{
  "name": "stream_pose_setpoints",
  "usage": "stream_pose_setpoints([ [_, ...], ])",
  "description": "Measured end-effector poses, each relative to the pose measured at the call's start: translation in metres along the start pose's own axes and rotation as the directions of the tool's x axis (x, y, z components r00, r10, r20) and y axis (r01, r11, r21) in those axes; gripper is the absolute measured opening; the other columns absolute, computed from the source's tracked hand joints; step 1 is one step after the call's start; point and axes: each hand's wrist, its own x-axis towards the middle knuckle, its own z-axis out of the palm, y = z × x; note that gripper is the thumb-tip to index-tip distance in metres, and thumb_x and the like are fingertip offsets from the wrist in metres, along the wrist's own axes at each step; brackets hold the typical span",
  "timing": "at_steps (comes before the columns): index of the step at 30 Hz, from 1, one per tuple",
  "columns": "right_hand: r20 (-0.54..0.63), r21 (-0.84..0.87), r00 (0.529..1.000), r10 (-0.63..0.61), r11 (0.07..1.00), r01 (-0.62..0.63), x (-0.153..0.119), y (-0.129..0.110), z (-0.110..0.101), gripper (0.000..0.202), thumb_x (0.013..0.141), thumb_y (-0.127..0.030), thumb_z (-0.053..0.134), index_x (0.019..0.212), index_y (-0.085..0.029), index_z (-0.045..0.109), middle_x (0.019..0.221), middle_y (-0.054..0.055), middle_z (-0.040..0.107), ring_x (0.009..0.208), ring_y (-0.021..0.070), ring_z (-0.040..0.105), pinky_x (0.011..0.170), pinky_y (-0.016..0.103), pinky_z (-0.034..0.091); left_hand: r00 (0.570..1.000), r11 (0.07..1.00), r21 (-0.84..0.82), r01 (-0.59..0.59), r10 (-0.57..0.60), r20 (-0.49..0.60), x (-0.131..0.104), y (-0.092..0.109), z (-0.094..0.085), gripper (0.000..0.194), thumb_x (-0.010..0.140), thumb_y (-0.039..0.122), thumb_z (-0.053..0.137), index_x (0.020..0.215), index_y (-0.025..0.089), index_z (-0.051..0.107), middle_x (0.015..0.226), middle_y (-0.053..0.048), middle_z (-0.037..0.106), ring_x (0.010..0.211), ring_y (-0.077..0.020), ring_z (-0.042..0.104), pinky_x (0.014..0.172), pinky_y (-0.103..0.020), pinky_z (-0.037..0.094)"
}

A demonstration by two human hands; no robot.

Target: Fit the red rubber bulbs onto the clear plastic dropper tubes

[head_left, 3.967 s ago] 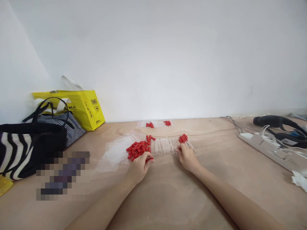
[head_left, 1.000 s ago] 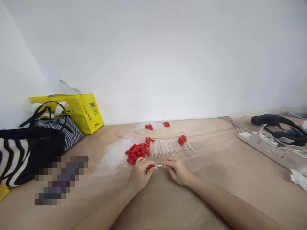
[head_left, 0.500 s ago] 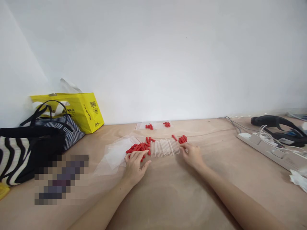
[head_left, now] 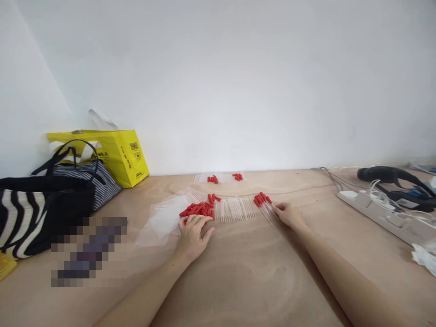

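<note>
My left hand point(head_left: 195, 236) rests with fingers spread at the near edge of a pile of red caps point(head_left: 198, 209). Right of that pile lies a row of clear thin tubes point(head_left: 235, 209). Farther right, several red-capped tubes point(head_left: 263, 202) lie side by side at a slant. My right hand point(head_left: 288, 215) is at their right side, its thumb and fingers pinched at the rightmost tube. Flat clear plastic bags point(head_left: 165, 220) lie left of the pile. Near the wall, another clear bag point(head_left: 225, 177) has red-capped pieces at both ends.
On the left stand a yellow bag point(head_left: 127, 156), a striped bag point(head_left: 106, 184) and a black-and-white bag point(head_left: 44, 218), with a blurred dark object before them. At right are a white power strip point(head_left: 384, 218), cables, a black device point(head_left: 391, 175) and crumpled tissue point(head_left: 424, 259).
My right hand has moved right, from the tube row to the capped tubes. The separate red cap beside that group now lies with it. My left hand has barely moved.
</note>
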Motion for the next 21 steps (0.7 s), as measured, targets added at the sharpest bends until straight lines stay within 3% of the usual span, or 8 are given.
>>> stream_pose_setpoints([
  [5,0.002,-0.006,1.0,0.001,1.0,-0.001,-0.003,0.0,0.0,0.029,0.075,-0.038,0.046,0.081,-0.02,0.067,0.069,0.004,0.066,0.066,0.0171,0.06,0.057,0.023,0.037,1.0,0.999,0.037,0.024,-0.024,-0.009,0.0,0.001,-0.001,0.015,0.075,0.027,0.051,0.089,0.025,0.058,0.09,-0.002,0.063,0.09,-0.0217,0.051,0.085,-0.043,0.023],
  [9,-0.042,-0.02,0.999,0.0,1.0,-0.001,-0.007,-0.006,-0.003,0.029,0.076,-0.037,0.044,0.088,-0.021,0.065,0.079,0.005,0.066,0.075,0.0188,0.059,0.062,0.025,0.036,0.997,0.995,0.084,0.062,-0.058,-0.052,0.001,0.002,-0.002,0.012,0.074,0.026,0.053,0.084,0.026,0.059,0.09,-0.001,0.062,0.091,-0.0211,0.051,0.086,-0.042,0.022],
  [12,-0.072,-0.037,0.997,-0.035,0.999,0.032,-0.015,-0.019,0.0,0.027,0.076,-0.036,0.043,0.086,-0.023,0.065,0.082,0.004,0.065,0.08,0.0191,0.058,0.068,0.027,0.035,0.992,0.988,0.114,0.101,-0.091,-0.09,0.004,0.001,-0.001,0.01,0.072,0.025,0.054,0.08,0.025,0.06,0.09,-0.002,0.061,0.092,-0.022,0.05,0.085,-0.042,0.023],
  [16,-0.097,-0.161,0.978,-0.186,0.972,0.169,-0.028,-0.045,0.008,0.024,0.077,-0.035,0.042,0.081,-0.025,0.064,0.085,0.003,0.065,0.084,0.0198,0.056,0.077,0.033,0.03,0.982,0.977,0.152,0.152,-0.132,-0.136,0.009,-0.001,0.002,0.013,0.071,0.026,0.055,0.083,0.023,0.059,0.095,-0.004,0.059,0.095,-0.0236,0.048,0.084,-0.042,0.025],
  [21,-0.002,-0.262,0.993,-0.114,0.959,0.11,-0.021,-0.071,0.015,0.025,0.077,-0.034,0.043,0.075,-0.02,0.064,0.083,0.007,0.064,0.085,0.0218,0.057,0.079,0.038,0.028,0.975,0.965,0.207,0.163,-0.125,-0.184,0.015,-0.004,0.008,0.014,0.073,0.028,0.053,0.085,0.023,0.059,0.099,-0.005,0.058,0.094,-0.0232,0.047,0.083,-0.041,0.025],
])
